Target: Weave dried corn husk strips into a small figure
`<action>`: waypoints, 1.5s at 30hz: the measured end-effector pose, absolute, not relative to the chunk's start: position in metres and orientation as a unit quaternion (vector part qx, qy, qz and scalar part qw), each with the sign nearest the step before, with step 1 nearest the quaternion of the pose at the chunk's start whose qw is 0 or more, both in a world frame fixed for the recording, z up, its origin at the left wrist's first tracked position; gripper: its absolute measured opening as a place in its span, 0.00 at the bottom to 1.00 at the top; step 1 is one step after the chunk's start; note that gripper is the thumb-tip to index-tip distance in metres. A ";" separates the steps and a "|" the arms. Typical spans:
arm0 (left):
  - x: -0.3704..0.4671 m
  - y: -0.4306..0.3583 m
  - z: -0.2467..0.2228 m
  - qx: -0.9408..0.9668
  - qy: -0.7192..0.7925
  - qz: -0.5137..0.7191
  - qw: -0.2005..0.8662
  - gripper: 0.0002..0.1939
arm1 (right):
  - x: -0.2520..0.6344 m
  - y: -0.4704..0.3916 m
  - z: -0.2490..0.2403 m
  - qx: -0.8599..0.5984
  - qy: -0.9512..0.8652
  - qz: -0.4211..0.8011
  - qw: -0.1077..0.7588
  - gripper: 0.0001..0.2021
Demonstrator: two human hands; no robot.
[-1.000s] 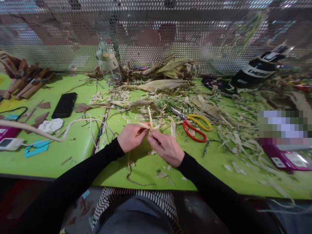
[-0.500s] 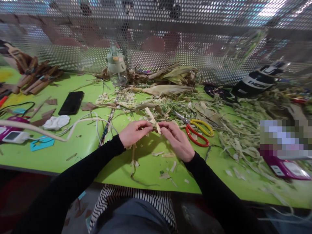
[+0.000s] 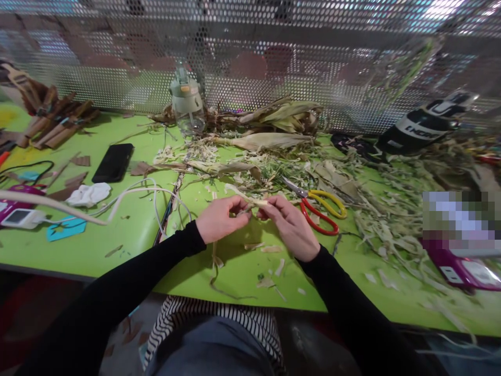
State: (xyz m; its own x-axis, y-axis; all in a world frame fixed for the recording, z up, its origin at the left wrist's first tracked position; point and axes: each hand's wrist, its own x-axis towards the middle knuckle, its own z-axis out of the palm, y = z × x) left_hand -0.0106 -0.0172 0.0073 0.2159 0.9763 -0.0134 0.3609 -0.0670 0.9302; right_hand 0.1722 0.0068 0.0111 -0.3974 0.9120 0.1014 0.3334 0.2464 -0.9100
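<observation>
Right now, you are holding a pale husk strip (image 3: pixel 258 202) between both hands, just above the green desk (image 3: pixel 133 245), in front of your body. Your right hand (image 3: pixel 290 224) is pinching the strip's right end between thumb and fingers. Your left hand (image 3: pixel 224 219) is gripping it from the other side, thumb and fingertips pressing together on it, though the curled fingers are partly hiding that grip. One end of the strip is poking out to the upper left, over your left knuckles. Beside your right hand, the scissors (image 3: pixel 304 194) are lying with their red and yellow handles spread. Husk scraps (image 3: pixel 271 249) are lying near your wrists, and a long corn husk (image 3: pixel 270 141) is resting farther back. A black phone (image 3: pixel 113 163) is lying well to your left.
</observation>
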 end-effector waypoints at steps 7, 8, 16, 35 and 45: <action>-0.011 -0.022 0.009 0.688 0.493 0.342 0.408 0.08 | 0.173 0.010 0.007 -0.424 -0.682 0.483 0.349 0.11; -0.011 -0.022 0.010 0.688 0.490 0.349 0.406 0.08 | 0.174 0.010 0.006 -0.420 -0.685 0.482 0.349 0.10; -0.008 -0.030 0.014 0.699 0.484 0.412 0.328 0.10 | 0.179 0.007 0.005 -0.369 -0.758 0.393 0.367 0.12; -0.012 -0.029 0.009 0.751 0.510 0.392 0.152 0.15 | 0.175 0.001 0.008 -0.411 -0.771 0.264 0.409 0.07; -0.011 -0.021 0.000 0.642 0.463 0.429 0.435 0.15 | 0.170 -0.007 0.011 -0.344 -0.800 0.175 0.459 0.02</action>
State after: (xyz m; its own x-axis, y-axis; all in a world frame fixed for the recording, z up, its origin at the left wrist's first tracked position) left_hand -0.0107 -0.0210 0.0000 0.2040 0.9677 0.1482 0.2211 -0.1930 0.9560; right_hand 0.1698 -0.0074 0.0108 -0.3425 0.7103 0.6149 0.3897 0.7029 -0.5950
